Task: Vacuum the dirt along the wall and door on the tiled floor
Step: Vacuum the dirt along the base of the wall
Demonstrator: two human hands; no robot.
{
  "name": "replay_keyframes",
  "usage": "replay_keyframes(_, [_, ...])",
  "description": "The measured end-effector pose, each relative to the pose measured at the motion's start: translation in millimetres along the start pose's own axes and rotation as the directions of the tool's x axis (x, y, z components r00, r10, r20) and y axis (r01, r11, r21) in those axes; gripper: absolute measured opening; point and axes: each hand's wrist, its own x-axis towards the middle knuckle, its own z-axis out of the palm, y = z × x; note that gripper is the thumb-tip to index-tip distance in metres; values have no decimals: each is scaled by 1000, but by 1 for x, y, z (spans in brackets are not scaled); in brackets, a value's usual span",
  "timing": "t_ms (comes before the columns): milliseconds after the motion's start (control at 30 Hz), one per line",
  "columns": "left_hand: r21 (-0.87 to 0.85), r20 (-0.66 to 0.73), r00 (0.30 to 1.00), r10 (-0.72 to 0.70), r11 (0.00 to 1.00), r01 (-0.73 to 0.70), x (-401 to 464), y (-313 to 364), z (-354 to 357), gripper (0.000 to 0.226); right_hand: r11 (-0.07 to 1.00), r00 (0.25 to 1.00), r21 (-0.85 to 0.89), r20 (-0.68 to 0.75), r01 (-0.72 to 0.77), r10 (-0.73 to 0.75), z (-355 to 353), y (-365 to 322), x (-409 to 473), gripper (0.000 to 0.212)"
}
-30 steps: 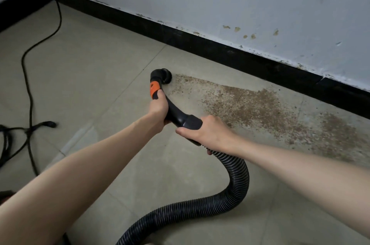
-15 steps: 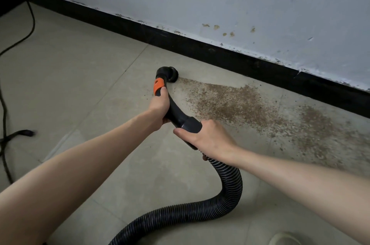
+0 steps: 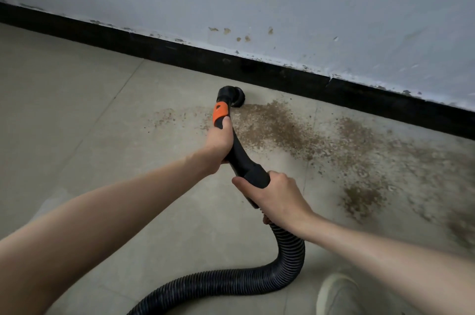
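Reaching in from the lower left, the left hand is clenched around the black handle of the vacuum, its fingers wrapped over the curved tube just below the orange collar, with the thumb side lying up against that collar. Beyond the collar the tube bends into a round black nozzle, which sits face down on the tiled floor just beside the black baseboard, at the left edge of the thick brown dirt. A thinner scatter of crumbs lies on the tile to the left of the nozzle and handle. To the right and nearer the camera, the right hand grasps the lower end of the same handle where it widens into a cuff, fingers curled under it and thumb laid across the top. From beneath this hand the ribbed black hose drops, loops round to the left and runs off the bottom edge. The dirt spreads rightward from the nozzle along the foot of the wall, in a dense band and then looser patches toward the right edge. At the lower right the toe of a pale shoe shows on the tile.
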Motion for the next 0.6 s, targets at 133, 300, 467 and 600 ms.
replay_keyframes(133, [36, 93, 996, 13, 999, -17, -4, 0, 24, 58, 998, 994, -5, -93, -62, 61, -7, 16, -10, 56])
replay_keyframes(300, [44, 181, 983, 9, 999, -17, -7, 9, 50, 60, 995, 983, -30, -160, -99, 93, -25, 24, -10, 56])
replay_keyframes(467, [50, 188, 982, -3, 999, -6, -5, 16, 51, 61, 996, 986, -17, -145, -88, 84, -28, 24, -1, 54])
replay_keyframes(600, [-16, 106, 994, -3, 1000, 5, 3, 19, 17, 58, 998, 998, -69, -67, -6, 2, -16, 5, 18, 53])
